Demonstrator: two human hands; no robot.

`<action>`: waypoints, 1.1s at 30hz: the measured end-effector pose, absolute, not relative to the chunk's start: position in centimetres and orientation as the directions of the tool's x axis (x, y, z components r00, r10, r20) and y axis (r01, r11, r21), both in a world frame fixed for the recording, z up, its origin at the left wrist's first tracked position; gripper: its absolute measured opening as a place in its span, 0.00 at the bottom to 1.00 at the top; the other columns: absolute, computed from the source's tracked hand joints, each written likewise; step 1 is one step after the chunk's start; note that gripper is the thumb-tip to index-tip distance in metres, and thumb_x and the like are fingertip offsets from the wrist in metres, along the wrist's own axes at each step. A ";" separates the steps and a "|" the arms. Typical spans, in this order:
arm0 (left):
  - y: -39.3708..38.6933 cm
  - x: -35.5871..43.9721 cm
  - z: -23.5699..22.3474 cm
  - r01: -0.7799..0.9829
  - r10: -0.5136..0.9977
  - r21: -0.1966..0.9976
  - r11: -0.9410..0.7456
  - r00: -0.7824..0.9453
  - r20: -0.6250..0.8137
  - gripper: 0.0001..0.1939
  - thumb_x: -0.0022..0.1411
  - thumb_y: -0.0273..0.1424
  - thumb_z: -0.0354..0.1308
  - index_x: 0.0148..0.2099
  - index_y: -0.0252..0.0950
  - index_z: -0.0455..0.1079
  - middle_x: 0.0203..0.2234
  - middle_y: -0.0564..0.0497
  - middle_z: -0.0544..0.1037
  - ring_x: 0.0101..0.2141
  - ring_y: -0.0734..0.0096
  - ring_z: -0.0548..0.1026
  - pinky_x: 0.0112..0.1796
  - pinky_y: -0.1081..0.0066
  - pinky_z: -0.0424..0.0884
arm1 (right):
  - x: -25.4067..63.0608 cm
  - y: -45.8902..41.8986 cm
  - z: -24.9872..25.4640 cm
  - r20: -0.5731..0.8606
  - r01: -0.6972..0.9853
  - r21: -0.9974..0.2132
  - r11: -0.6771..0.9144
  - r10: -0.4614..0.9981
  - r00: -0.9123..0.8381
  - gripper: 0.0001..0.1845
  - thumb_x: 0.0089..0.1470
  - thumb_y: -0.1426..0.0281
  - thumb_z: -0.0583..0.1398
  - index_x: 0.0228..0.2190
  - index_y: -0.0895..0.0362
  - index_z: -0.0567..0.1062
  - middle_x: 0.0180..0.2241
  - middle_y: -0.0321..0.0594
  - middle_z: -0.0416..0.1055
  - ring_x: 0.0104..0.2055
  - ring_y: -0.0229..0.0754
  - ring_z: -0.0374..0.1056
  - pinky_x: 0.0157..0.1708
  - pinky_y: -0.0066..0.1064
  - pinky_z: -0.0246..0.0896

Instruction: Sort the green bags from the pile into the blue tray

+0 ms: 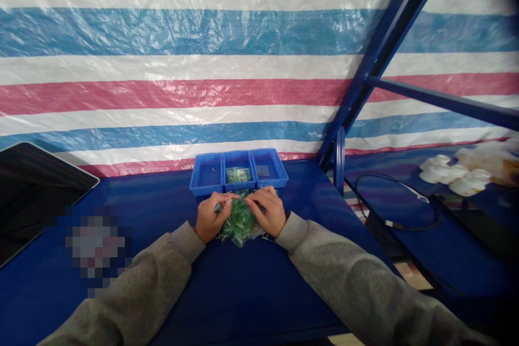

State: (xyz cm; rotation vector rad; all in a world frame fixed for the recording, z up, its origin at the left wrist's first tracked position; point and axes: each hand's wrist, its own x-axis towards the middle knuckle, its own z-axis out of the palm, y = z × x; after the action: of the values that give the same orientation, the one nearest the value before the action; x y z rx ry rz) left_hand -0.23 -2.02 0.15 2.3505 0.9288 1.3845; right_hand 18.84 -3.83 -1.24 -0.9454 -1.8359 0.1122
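A heap of green, clear-wrapped plastic bags (240,223) lies on the blue table in front of the trays. My left hand (211,217) is closed at the heap's left side, thumb and forefinger pinching the upper edge of a green bag. From the right, my right hand (268,213) pinches the same edge, its fingers bent. Both hands are close together, with green film between them. Thin light-coloured pieces stick out around the heap's lower sides; their kind is too small to tell.
Three joined blue trays (193,186) stand behind my hands; the middle one holds a green packet (238,175). A dark screen (36,194) is at left. Blue frame posts (339,159) rise at right, beside a black cable (399,227) and white rolls (454,175). A striped sheet (203,92) hangs behind.
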 end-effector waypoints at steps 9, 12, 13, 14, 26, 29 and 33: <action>-2.2 -0.1 1.0 0.468 0.655 0.492 -0.734 0.299 0.693 0.09 0.64 0.27 0.48 0.39 0.34 0.70 0.26 0.53 0.75 0.26 0.79 0.72 0.33 0.77 0.69 | 18.8 -3.8 -1.1 0.753 0.547 -0.464 0.697 0.636 -0.172 0.08 0.57 0.70 0.54 0.29 0.57 0.72 0.27 0.39 0.73 0.30 0.39 0.67 0.38 0.36 0.54; -2.0 -0.1 0.8 0.468 0.623 0.457 -0.757 0.305 0.720 0.09 0.64 0.27 0.49 0.41 0.33 0.69 0.27 0.52 0.75 0.29 0.76 0.73 0.35 0.76 0.69 | 18.8 -3.9 -0.9 0.753 0.545 -0.465 0.698 0.635 -0.172 0.08 0.57 0.70 0.54 0.30 0.57 0.72 0.27 0.39 0.73 0.31 0.39 0.67 0.38 0.36 0.54; -1.9 -0.2 0.7 0.474 0.615 0.443 -0.761 0.311 0.724 0.09 0.63 0.27 0.49 0.41 0.33 0.70 0.28 0.51 0.75 0.30 0.76 0.74 0.36 0.75 0.70 | 18.8 -3.9 -0.9 0.754 0.544 -0.464 0.699 0.634 -0.171 0.08 0.57 0.70 0.54 0.29 0.56 0.72 0.27 0.38 0.73 0.31 0.39 0.67 0.38 0.36 0.54; -1.8 -0.2 0.6 0.480 0.610 0.433 -0.763 0.315 0.727 0.09 0.63 0.27 0.49 0.41 0.34 0.70 0.30 0.50 0.75 0.31 0.75 0.74 0.37 0.74 0.70 | 18.8 -3.9 -0.8 0.755 0.545 -0.464 0.698 0.634 -0.170 0.08 0.57 0.70 0.54 0.29 0.56 0.72 0.27 0.38 0.73 0.31 0.39 0.67 0.38 0.36 0.54; -1.6 -0.3 0.5 0.446 0.563 0.389 -0.806 0.375 0.736 0.12 0.63 0.26 0.49 0.47 0.36 0.70 0.38 0.48 0.77 0.39 0.71 0.74 0.42 0.69 0.71 | 18.8 -4.0 -0.8 0.759 0.550 -0.462 0.695 0.631 -0.160 0.07 0.56 0.72 0.54 0.30 0.57 0.72 0.27 0.38 0.72 0.30 0.39 0.67 0.38 0.36 0.55; -1.6 -0.3 0.7 0.398 0.536 0.388 -0.831 0.389 0.749 0.12 0.63 0.24 0.50 0.45 0.37 0.71 0.37 0.48 0.77 0.37 0.71 0.74 0.40 0.69 0.71 | 18.9 -4.0 -0.7 0.754 0.552 -0.470 0.688 0.639 -0.154 0.07 0.57 0.72 0.54 0.30 0.56 0.72 0.27 0.38 0.73 0.31 0.39 0.67 0.38 0.37 0.55; -1.6 0.0 0.6 0.428 0.557 0.403 -0.809 0.338 0.759 0.09 0.61 0.26 0.54 0.43 0.36 0.72 0.33 0.49 0.78 0.33 0.71 0.75 0.37 0.70 0.72 | 18.9 -4.0 -0.7 0.741 0.553 -0.485 0.677 0.654 -0.151 0.07 0.57 0.71 0.53 0.33 0.56 0.72 0.29 0.39 0.74 0.31 0.39 0.68 0.38 0.36 0.55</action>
State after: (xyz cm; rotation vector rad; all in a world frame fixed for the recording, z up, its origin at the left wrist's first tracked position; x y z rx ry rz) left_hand -0.01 -1.58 0.63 2.4588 0.9109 1.4775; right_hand 18.88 -4.03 -0.66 -0.9576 -1.8187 0.1172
